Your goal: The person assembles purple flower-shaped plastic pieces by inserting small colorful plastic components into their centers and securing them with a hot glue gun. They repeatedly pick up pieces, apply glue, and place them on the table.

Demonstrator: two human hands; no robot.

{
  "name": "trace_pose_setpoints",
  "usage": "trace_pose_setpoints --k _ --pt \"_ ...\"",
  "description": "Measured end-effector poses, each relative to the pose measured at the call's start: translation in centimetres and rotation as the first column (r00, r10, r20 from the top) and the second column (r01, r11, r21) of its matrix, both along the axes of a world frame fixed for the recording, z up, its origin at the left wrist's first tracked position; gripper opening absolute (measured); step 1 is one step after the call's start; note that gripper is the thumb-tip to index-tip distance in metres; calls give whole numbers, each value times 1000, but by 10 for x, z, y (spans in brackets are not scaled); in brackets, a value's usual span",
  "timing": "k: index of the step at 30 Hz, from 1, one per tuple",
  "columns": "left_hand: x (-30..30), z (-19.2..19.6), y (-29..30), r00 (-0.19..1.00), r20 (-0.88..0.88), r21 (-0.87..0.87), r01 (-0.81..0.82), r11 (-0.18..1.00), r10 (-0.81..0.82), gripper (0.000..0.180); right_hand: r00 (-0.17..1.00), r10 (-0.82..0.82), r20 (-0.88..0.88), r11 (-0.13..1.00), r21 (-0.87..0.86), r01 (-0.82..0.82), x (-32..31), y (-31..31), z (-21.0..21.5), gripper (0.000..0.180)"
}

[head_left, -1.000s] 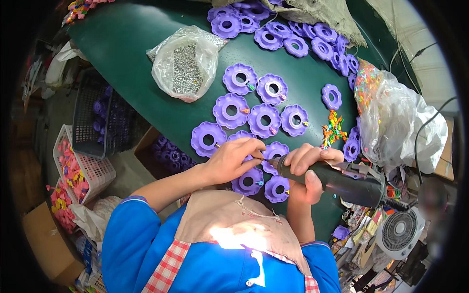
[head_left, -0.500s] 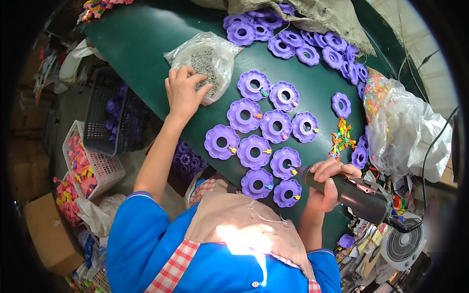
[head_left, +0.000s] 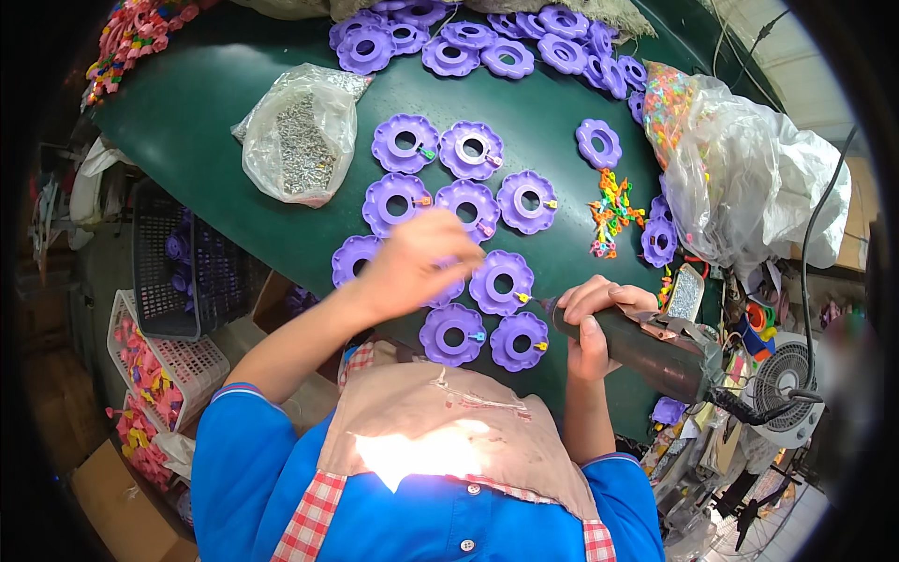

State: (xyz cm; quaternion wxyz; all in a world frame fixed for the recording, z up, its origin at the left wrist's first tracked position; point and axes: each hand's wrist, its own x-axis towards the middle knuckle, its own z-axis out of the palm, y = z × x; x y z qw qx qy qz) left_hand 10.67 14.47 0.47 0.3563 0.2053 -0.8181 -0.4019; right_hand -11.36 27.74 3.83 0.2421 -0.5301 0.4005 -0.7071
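My left hand [head_left: 421,262] is over the rows of purple scalloped plastic rings [head_left: 515,225], slightly blurred, its fingers drawn together. Anything pinched in them is too small to see, and the hand and wrist hide parts of several rings. In my right hand [head_left: 599,323] is a dark cylindrical electric screwdriver [head_left: 655,361], held sideways. Its tip points left, close to a small yellow plastic piece [head_left: 523,298] on the rim of one purple ring [head_left: 480,279]. Other rings in the rows carry similar small coloured pieces. A clear bag of small metal screws [head_left: 304,145] stands at the left.
A pile of small coloured plastic pieces [head_left: 615,215] lies right of the rows. More purple rings [head_left: 562,54] are heaped at the back. A white plastic bag [head_left: 749,169] and a fan [head_left: 785,379] are at the right. Crates [head_left: 173,351] stand at the lower left.
My left hand has left the bag of screws and come right, over the purple rings. The screwdriver stays near the same ring. The whole view has shifted.
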Motion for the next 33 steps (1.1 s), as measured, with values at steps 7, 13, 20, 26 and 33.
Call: trace_pose_setpoints --k 7,13,20,26,33 --pt "-65 -37 24 936 162 126 294 947 -312 13 998 60 -1 998 -11 -60 -1 2 -26 37" --pt "-68 -37 25 946 145 79 282 956 -291 12 993 56 105 998 1 -57 -10 5 -24 44" --pt "-40 -25 44 960 -36 121 280 952 -278 13 962 48 270 997 -67 -31 2 28 28 48" --pt "-31 -20 54 953 -67 160 302 940 -294 13 959 50 278 997 -72 -31 14 35 31 48" --pt "-25 -21 66 956 -175 208 268 941 -234 10 976 69 207 989 -141 -40 23 37 34 46"
